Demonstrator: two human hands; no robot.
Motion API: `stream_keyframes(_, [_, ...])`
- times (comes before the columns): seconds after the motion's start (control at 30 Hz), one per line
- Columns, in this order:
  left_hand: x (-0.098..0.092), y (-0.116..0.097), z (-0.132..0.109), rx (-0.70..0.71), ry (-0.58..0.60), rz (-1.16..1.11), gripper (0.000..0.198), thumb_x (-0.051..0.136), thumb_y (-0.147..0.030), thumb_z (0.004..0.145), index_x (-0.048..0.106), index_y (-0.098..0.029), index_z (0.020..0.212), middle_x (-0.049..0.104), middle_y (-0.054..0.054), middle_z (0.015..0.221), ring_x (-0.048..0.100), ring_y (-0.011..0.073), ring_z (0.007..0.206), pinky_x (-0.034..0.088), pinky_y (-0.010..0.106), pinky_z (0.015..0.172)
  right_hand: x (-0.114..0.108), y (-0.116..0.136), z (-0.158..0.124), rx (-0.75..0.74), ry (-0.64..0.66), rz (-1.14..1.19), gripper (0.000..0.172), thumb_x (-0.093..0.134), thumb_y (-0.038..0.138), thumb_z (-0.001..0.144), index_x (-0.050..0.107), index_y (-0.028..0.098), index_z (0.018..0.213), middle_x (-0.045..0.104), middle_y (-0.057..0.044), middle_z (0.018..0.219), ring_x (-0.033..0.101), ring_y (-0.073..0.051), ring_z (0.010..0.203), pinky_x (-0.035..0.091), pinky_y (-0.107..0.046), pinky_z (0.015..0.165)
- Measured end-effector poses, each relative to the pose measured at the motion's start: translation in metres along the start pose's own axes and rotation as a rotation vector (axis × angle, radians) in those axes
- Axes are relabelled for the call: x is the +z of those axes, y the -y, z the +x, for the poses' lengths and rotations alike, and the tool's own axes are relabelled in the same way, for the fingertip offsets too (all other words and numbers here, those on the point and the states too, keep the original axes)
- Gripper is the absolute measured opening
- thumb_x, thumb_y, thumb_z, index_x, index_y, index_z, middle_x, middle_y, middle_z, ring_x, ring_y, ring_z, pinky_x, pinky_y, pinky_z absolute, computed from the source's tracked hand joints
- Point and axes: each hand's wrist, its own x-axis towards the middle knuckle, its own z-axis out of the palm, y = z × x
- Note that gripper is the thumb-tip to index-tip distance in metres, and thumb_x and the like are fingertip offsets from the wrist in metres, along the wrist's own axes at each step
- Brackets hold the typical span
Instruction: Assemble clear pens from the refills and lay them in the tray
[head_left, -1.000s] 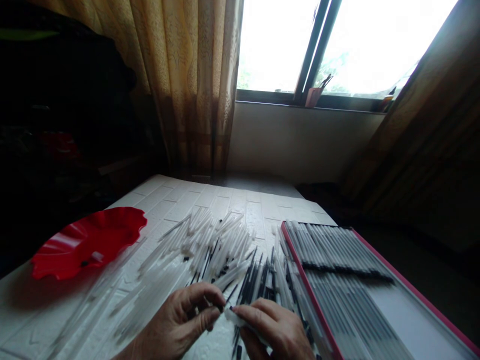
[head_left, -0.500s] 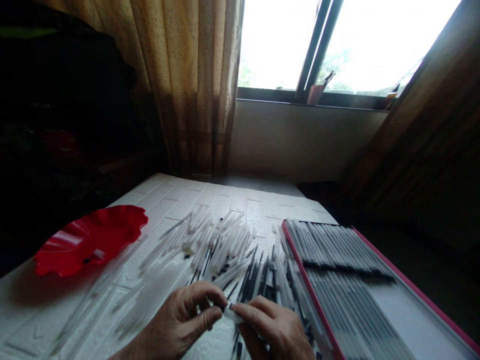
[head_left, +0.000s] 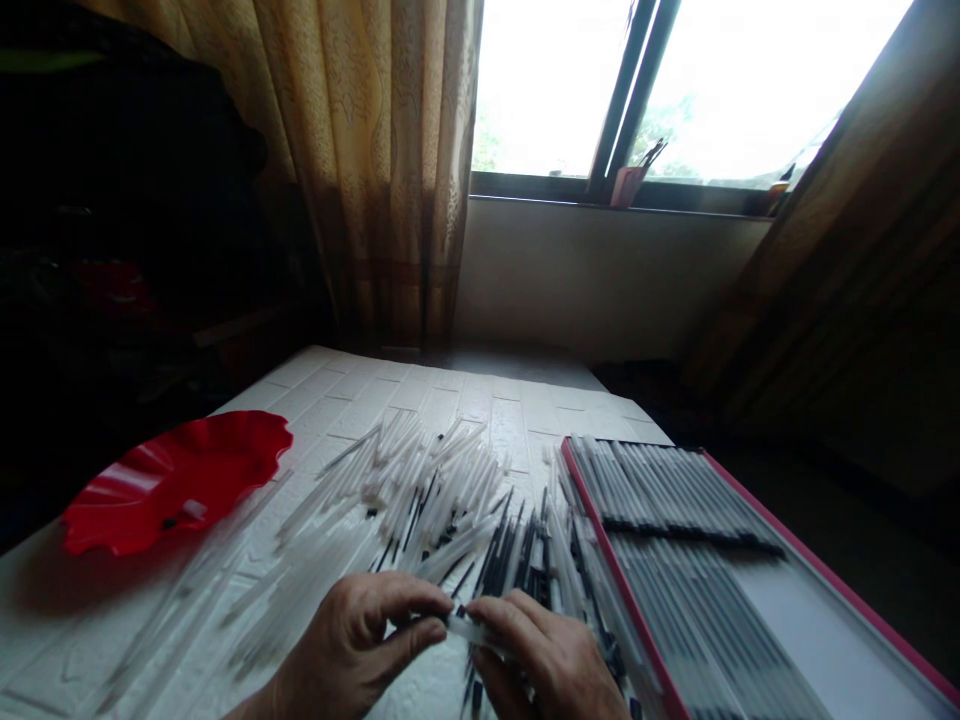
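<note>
Low in the middle, my right hand [head_left: 551, 655] is closed round a short-looking, translucent white pen barrel [head_left: 469, 630]; its far part is hidden in the palm. My left hand [head_left: 367, 635] meets it from the left, thumb and forefinger pinched at the barrel's end on what looks like a small black pen part, mostly covered by the fingers. Just beyond the hands lie dark pen refills [head_left: 517, 545], in a loose bundle. Behind and to the left spreads a heap of clear pen barrels [head_left: 442, 470], with some black pieces among them.
A red wavy-edged bowl [head_left: 180, 470] stands at the left, small bits inside. On the right, a pink-edged tray [head_left: 780, 620] holds two rows of pens [head_left: 660, 490]. Everything rests on a white brick-patterned table [head_left: 360, 385]. A curtain [head_left: 397, 200] and window are behind.
My left thumb and forefinger have closed further at the barrel's end, covering more of the black part. My right hand keeps its grip, and the view has shifted slightly.
</note>
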Motion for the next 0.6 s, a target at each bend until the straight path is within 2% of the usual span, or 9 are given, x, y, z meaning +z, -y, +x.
stream_keyframes(0.1, [0.0012,0.0005,-0.0002,0.028,-0.034,0.031,0.011,0.070,-0.023,0.080,0.076,-0.023,0.089,0.079,0.001,0.077,0.072,0.0154,0.068,0.054,0.019,0.065,0.0002,-0.0003,-0.0017,0.023,-0.005,0.022,0.010,0.046,0.019,0.089,0.050,0.021,0.099,0.061,0.000,0.072,0.058,-0.011,0.053,0.039,-0.020,0.049])
stream_keyframes(0.23, [0.0004,-0.0009,0.0001,0.040,-0.052,0.055,0.011,0.071,-0.021,0.078,0.076,-0.023,0.088,0.079,0.000,0.076,0.071,0.0141,0.065,0.054,0.017,0.063,-0.0011,-0.0013,-0.0004,0.003,-0.015,0.004,0.009,0.043,0.019,0.091,0.050,0.021,0.096,0.059,0.001,0.069,0.057,-0.011,0.053,0.038,-0.020,0.049])
stream_keyframes(0.43, [0.0000,0.0004,-0.0027,0.036,-0.057,0.066,0.014,0.071,-0.021,0.078,0.077,-0.024,0.090,0.080,0.001,0.078,0.072,0.0150,0.067,0.055,0.018,0.065,-0.0021,-0.0025,0.0019,-0.026,-0.008,-0.032,0.019,0.037,0.023,0.097,0.055,0.021,0.103,0.063,-0.001,0.071,0.061,-0.013,0.055,0.040,-0.021,0.049])
stream_keyframes(0.6, [0.0003,0.0016,-0.0017,0.008,-0.038,0.059,0.012,0.069,-0.022,0.079,0.077,-0.021,0.089,0.079,0.002,0.072,0.071,0.0150,0.060,0.055,0.020,0.061,-0.0013,-0.0038,-0.0007,-0.023,0.026,-0.074,0.026,0.032,0.026,0.101,0.057,0.020,0.107,0.064,-0.002,0.071,0.063,-0.013,0.055,0.040,-0.020,0.048])
